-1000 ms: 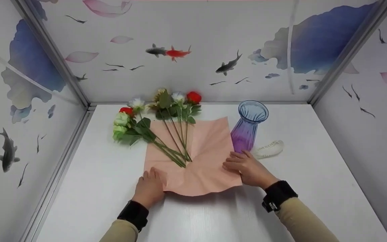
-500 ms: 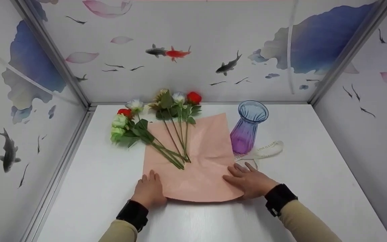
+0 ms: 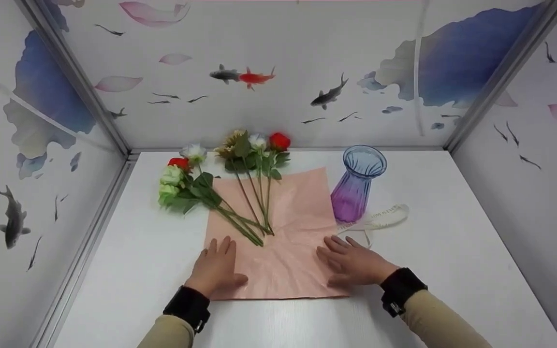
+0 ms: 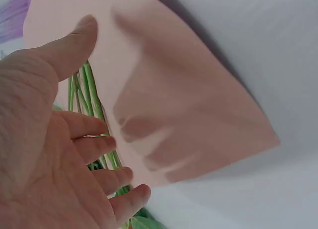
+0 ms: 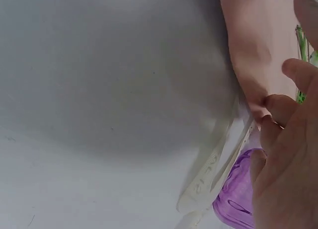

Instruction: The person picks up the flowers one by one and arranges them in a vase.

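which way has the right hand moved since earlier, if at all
Yes, downward in the head view: against the unmoved vase, the right hand, which earlier reached up to its base, now lies clear below it.

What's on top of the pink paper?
Flower stems lie on the pink paper, their blooms past its edges. The left hand and right hand are over its near part, covering bits of it in the head view.
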Tool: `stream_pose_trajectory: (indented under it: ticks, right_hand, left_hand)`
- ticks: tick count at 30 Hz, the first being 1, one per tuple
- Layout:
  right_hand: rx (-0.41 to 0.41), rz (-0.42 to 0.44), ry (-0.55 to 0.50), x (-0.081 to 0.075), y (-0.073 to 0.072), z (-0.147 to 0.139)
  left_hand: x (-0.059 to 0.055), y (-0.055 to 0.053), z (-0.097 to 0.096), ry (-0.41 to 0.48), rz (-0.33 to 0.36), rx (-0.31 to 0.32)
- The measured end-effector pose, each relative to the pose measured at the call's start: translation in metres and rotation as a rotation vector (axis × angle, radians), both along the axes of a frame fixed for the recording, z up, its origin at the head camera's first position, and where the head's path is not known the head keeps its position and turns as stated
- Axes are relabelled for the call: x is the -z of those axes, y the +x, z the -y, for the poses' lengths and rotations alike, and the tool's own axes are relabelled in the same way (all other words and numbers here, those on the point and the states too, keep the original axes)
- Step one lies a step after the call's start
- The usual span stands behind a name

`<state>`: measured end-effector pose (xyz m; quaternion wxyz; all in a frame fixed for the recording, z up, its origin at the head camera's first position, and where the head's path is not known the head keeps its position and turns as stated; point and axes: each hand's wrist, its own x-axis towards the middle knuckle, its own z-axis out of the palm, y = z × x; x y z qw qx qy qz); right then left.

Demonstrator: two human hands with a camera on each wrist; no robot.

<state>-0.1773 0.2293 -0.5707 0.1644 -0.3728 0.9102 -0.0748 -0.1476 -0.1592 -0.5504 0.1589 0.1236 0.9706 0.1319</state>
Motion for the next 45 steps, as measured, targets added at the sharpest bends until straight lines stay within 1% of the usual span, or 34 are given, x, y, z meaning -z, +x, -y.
stream_pose_trajectory:
  ticks: [3,5,8,15,21,26,29,30,32,33,36,38,41,43,45]
  right_hand:
    - [-0.009,-0.016,-0.014,0.006,0.0,0.001]
    - [-0.005,-0.01,-0.008,0.009,0.001,0.001]
    - [0.004,0.0,0.004,0.014,0.003,0.001]
    - [-0.005,-0.003,-0.032,0.02,0.007,0.0]
    - [0.018,0.034,-0.06,0.022,0.008,-0.001]
    - [0.035,0.041,-0.068,0.023,0.007,-0.003]
    - [0.069,0.068,-0.105,0.023,0.006,-0.005]
    - [0.078,0.064,-0.119,0.022,0.006,-0.006]
    - [0.111,0.042,-0.176,0.02,0.005,-0.009]
    - [0.13,0.014,-0.213,0.019,0.004,-0.011]
    - [0.192,-0.129,-0.328,0.013,0.001,-0.018]
    - [0.27,-0.212,-0.406,0.008,-0.003,-0.024]
    - [0.416,-0.31,-0.474,-0.002,-0.01,-0.03]
    - [0.519,-0.336,-0.509,-0.009,-0.015,-0.034]
    - [0.6,-0.347,-0.542,-0.016,-0.023,-0.037]
  left_hand:
    - [0.005,0.001,0.0,0.014,-0.014,0.04]
    - [0.008,0.003,0.001,0.018,-0.007,0.049]
    - [0.011,0.007,0.004,0.013,-0.001,0.046]
    - [0.017,0.011,0.005,-0.033,-0.001,0.035]
    - [0.014,0.013,0.003,-0.027,0.001,0.032]
    - [0.013,0.013,0.002,-0.045,-0.006,0.044]
    - [0.012,0.013,0.002,-0.041,-0.011,0.051]
    - [0.012,0.014,0.002,-0.038,-0.013,0.053]
    - [0.012,0.014,0.001,-0.035,-0.019,0.056]
    - [0.012,0.014,0.001,-0.033,-0.02,0.055]
    - [0.011,0.014,0.001,-0.038,-0.019,0.05]
    - [0.012,0.013,0.0,-0.036,-0.015,0.047]
    - [0.013,0.013,0.0,-0.025,-0.01,0.042]
    - [0.014,0.013,0.001,-0.022,-0.018,0.043]
    - [0.015,0.013,0.002,-0.027,-0.027,0.045]
